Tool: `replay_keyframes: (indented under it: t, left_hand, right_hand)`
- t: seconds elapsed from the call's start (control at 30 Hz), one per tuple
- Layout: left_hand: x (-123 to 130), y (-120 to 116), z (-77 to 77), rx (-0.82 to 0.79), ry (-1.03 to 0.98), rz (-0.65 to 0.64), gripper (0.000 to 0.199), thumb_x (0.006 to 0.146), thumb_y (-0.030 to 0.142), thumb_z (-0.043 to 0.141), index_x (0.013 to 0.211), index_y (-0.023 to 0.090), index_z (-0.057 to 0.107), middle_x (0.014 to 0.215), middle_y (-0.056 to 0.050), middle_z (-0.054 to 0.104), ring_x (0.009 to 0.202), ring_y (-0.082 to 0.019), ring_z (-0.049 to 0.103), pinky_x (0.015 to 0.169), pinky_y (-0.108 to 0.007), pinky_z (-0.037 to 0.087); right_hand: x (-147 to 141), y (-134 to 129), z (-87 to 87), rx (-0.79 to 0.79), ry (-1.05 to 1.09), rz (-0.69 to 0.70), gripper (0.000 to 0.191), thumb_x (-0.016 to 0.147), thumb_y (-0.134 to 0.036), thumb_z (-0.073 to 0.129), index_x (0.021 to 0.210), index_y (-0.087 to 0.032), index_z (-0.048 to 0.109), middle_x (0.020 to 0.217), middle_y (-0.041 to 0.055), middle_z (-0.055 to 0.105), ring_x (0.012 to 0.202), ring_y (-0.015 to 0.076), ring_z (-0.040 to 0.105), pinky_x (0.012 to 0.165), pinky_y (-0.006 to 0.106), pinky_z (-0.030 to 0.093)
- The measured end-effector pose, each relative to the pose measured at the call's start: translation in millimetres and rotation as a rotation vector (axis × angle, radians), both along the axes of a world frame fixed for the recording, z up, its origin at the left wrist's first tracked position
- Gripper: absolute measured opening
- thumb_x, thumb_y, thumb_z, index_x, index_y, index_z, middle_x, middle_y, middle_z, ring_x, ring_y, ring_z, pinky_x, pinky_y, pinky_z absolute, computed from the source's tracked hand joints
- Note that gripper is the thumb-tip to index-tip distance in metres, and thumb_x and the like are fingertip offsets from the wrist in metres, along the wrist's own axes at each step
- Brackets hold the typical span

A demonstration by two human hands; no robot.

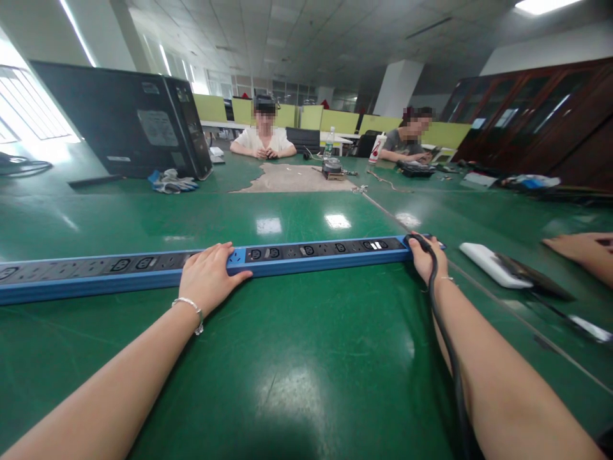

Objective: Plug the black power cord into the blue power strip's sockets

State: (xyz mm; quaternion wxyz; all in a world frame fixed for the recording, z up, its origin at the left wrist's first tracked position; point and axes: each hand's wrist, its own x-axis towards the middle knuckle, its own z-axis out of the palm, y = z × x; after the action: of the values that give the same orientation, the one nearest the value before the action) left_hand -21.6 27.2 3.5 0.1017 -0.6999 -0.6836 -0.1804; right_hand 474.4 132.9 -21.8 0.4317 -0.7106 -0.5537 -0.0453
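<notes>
A long blue power strip (311, 263) with a row of black sockets lies across the green table, running out of view at the left. My left hand (208, 275) is laid over its middle, fingers across the top and thumb along the near side. At the strip's right end my right hand (428, 257) is closed round the end. A thick black cable (438, 306) leaves that end, passes over my right hand and runs down along my forearm.
Across the green table (311, 332) sit two people. A black computer case (158, 128) and gloves (172, 181) are at the back left. A white device (493, 265) lies right of my right hand, near another person's hand (582, 252). Bottles (377, 148) stand behind.
</notes>
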Motion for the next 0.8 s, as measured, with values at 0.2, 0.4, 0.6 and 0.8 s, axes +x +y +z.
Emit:
replay_keyframes:
  t: [0.2,0.4,0.6,0.8]
  left_hand:
    - [-0.3,0.4,-0.5,0.0,-0.004,-0.003,0.062,0.075,0.06,0.052,0.12,0.019,0.05,0.131,-0.011,0.054,0.122,-0.027,0.046,0.102,-0.041,0.032]
    - [-0.7,1.0,-0.3,-0.012,-0.013,-0.014,0.064,0.075,0.06,0.052,0.122,0.018,0.049,0.132,-0.012,0.052,0.121,-0.028,0.046,0.101,-0.043,0.032]
    - [-1.1,1.6,-1.4,0.001,-0.024,-0.02,0.063,0.075,0.06,0.052,0.122,0.017,0.049,0.131,-0.012,0.053,0.121,-0.029,0.047,0.101,-0.043,0.032]
    - [-1.0,1.8,-1.4,0.003,-0.026,-0.016,0.064,0.075,0.06,0.052,0.122,0.017,0.049,0.13,-0.013,0.054,0.121,-0.029,0.047,0.101,-0.043,0.032]
  right_hand:
    - [-2.6,5.9,-1.6,0.208,0.187,0.043,0.038,0.079,-0.043,0.05,0.102,-0.019,0.068,0.106,0.0068,0.067,0.114,0.026,0.054,0.102,0.044,0.037]
    - [-13.1,4.6,6.7,0.407,0.315,0.103,0.036,0.078,-0.045,0.052,0.095,-0.018,0.069,0.093,0.0027,0.07,0.094,0.0214,0.064,0.091,0.04,0.047]
    - [-27.5,-3.1,8.8,0.235,0.184,0.139,0.034,0.075,-0.043,0.056,0.091,-0.017,0.071,0.091,0.0061,0.071,0.092,0.0234,0.064,0.091,0.04,0.046]
    - [-29.1,-2.5,7.0,0.134,0.133,0.078,0.038,0.078,-0.046,0.052,0.097,-0.02,0.07,0.095,0.0062,0.071,0.097,0.0253,0.062,0.092,0.042,0.043]
